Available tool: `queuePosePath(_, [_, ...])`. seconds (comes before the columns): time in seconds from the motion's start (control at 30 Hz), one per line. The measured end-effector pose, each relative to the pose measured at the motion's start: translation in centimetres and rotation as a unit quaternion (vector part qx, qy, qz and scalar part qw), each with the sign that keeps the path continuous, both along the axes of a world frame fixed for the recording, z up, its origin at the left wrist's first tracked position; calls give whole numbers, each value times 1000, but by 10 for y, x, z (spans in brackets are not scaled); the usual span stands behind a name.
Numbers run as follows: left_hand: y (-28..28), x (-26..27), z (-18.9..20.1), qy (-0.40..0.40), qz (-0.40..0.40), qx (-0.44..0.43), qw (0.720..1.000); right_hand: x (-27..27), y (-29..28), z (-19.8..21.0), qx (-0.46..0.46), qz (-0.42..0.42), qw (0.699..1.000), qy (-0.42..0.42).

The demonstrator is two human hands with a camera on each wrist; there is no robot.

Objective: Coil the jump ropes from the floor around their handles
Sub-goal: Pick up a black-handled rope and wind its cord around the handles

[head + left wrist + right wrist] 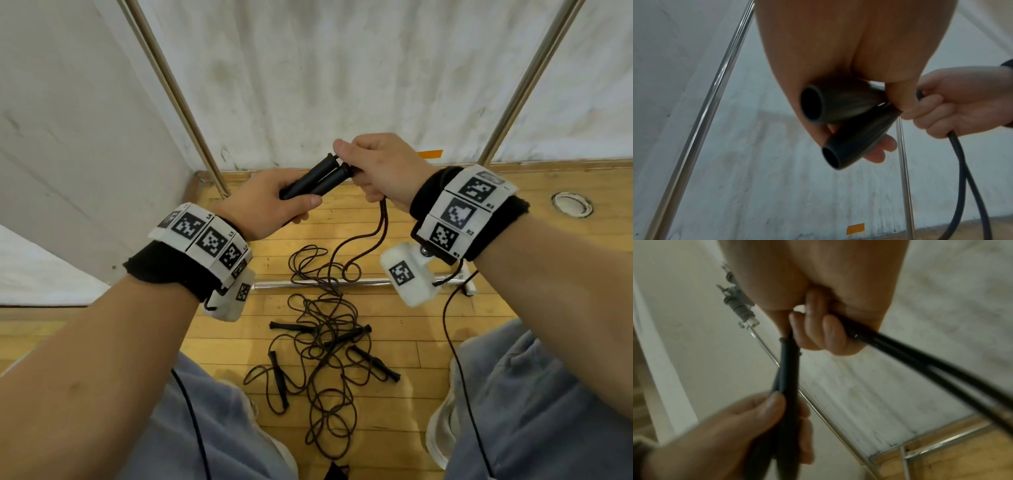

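Wood floor (428, 329), tangled ropes (322, 346) below. My left hand (270, 202) grips paired handles (317, 180); right hand (380, 168) clenches rope (382, 219) near handle tops.

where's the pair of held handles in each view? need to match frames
Head: handles at centre, gripped side by side by left hand, right hand at their far end.
Left wrist: handles at centre, open butt ends facing the camera.
Right wrist: handles lower centre-left, running down into the left hand.
Shared landmark: orange tape on the wall; also left wrist.

Both forearms raised, left grip (270, 198) and right grip (375, 168) apparently curled tight
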State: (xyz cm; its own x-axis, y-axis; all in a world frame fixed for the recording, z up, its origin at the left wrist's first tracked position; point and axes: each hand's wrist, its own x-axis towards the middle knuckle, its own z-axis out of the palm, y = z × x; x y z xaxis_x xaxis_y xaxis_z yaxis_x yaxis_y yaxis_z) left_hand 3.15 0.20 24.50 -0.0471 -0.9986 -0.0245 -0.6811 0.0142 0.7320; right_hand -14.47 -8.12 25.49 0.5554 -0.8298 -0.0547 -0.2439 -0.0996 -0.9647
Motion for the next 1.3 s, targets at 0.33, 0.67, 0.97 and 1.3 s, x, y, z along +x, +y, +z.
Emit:
queuePosePath(0.33, [-12,5,-15,-41,7,16,999,6,-5,4,33,-172,979,-99])
queuePosePath(0.67, [-12,-2,-7,-88,88,-56,991,2,-15,5,39,-203,971,-122])
queuePosePath(0.97, [-11,-3,17,357,151,-45,921,5,-10,-8,-27,-85,994,-69])
queuePosePath(1.3, [-23,-9,12,418,231,-19,878,22,10,-24,3,-45,998,-50])
